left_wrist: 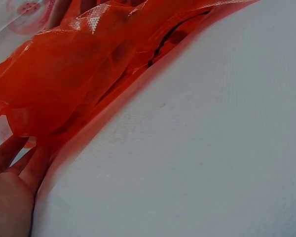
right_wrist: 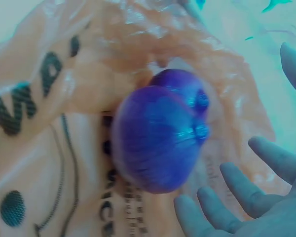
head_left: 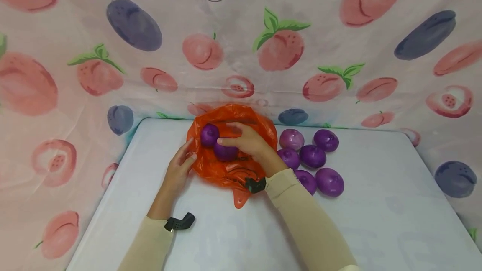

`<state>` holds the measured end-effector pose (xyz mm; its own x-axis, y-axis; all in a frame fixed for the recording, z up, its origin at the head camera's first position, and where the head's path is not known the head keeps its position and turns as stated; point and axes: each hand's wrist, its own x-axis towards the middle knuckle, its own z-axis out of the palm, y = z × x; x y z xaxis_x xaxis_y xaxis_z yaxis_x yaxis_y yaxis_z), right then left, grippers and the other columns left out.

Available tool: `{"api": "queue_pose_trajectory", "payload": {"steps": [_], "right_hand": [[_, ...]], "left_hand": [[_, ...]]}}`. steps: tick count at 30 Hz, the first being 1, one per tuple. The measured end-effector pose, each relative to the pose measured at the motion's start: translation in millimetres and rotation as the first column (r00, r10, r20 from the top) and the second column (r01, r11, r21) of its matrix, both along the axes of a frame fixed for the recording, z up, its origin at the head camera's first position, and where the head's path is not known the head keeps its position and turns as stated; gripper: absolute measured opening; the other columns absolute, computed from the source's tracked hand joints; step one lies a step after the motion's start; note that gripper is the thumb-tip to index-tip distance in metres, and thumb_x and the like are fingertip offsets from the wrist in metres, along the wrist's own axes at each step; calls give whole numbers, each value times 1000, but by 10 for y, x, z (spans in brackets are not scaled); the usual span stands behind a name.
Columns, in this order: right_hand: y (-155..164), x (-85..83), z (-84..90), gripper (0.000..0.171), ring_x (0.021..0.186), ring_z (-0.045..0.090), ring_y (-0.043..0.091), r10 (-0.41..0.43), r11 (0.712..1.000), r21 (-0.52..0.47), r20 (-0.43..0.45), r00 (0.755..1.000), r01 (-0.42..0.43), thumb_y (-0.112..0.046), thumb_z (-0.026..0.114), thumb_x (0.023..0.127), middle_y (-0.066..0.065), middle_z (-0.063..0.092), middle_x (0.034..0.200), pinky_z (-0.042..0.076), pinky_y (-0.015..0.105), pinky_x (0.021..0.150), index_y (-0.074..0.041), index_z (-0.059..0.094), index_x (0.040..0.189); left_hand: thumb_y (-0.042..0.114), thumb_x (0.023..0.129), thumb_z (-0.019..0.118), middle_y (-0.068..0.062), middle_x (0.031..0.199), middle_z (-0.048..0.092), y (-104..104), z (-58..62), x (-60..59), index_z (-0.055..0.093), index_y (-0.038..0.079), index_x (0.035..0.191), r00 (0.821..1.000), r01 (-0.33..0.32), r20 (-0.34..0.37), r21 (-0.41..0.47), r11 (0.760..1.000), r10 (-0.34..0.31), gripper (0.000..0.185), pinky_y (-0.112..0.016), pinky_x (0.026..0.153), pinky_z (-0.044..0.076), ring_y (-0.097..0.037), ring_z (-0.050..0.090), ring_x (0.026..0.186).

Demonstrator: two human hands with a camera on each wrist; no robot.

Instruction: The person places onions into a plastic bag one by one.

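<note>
An orange plastic bag [head_left: 235,114] lies spread on the table with two shiny purple onions [head_left: 209,135] on it. My right hand [head_left: 253,142] is over the bag, its thumb overlapping the nearer onion [head_left: 227,154] in the head view. In the right wrist view, its fingers [right_wrist: 254,197] are spread and stand apart from that onion [right_wrist: 155,140], which partly hides the other one. At the bag's left edge is my left hand [head_left: 178,167]. Its fingertips touch the plastic in the left wrist view, with the fingers [left_wrist: 37,168] nearly straight.
Several more purple onions [head_left: 312,156] sit in a cluster right of the bag, beside my right forearm. The white table [head_left: 380,204] ends at the back against a fruit-print cloth [head_left: 237,53]. A black wrist camera [head_left: 180,222] sits on the left sleeve.
</note>
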<state>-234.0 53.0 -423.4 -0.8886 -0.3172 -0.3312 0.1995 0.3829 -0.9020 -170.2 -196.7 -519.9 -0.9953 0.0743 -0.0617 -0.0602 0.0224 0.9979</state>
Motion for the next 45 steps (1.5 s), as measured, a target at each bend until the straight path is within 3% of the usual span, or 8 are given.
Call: {"api": "queue_pose_trajectory", "payload": {"steps": [7,14,19,24,29,33,45], "right_hand": [[68,60,272,85,143,43,28,159,986,71,-177,971,-149,-58,81,80,1,47,156,46,51,112,-25,48,152],[273,134,555,71,129,57,28,186,982,54,-177,966,-179,-48,81,84,0,54,147,49,49,109,-27,54,146],[444,158,634,68,139,50,32,222,975,44,-196,955,-218,-40,80,87,2,52,151,44,51,114,-23,53,147],[643,202,710,68,141,48,34,218,975,75,-199,955,-207,-45,81,86,-3,50,153,43,54,115,-27,54,146],[912,217,748,62,135,53,29,185,983,44,-227,956,-180,-40,79,89,0,53,150,52,53,104,-28,55,145],[1147,215,754,62,134,54,30,151,988,23,-236,960,-150,-33,77,91,6,52,151,50,55,105,-23,54,147],[1674,235,558,61,129,58,29,123,982,166,-241,963,-84,-39,74,93,3,54,150,45,56,109,-18,54,146]], "left_hand": [[30,106,56,-4,163,35,-23,3,14,36,33,159,1000,3,2,22,1000,-3,57,-14,100,48,-27,38,147],[26,106,55,-3,161,37,-32,-10,18,36,31,159,1000,4,2,47,999,-4,56,-15,101,49,-19,43,140],[24,106,55,-7,160,38,-14,-16,12,36,27,160,1000,8,-8,53,999,-8,57,-15,101,49,-16,46,135],[26,106,56,-4,161,38,-9,-6,25,37,29,159,1000,4,-14,29,1000,-4,57,-14,100,49,-18,43,139],[24,106,55,-5,162,36,-13,-5,30,36,27,160,1000,9,-19,54,999,-8,57,-15,102,48,-17,43,139],[23,106,55,-5,161,37,-11,-15,25,36,27,160,1000,5,-20,58,998,-4,57,-15,102,49,-14,45,136],[26,105,56,-3,160,40,10,-3,20,38,32,158,1000,-3,-24,0,1000,3,56,-13,100,48,-21,41,142]]}}
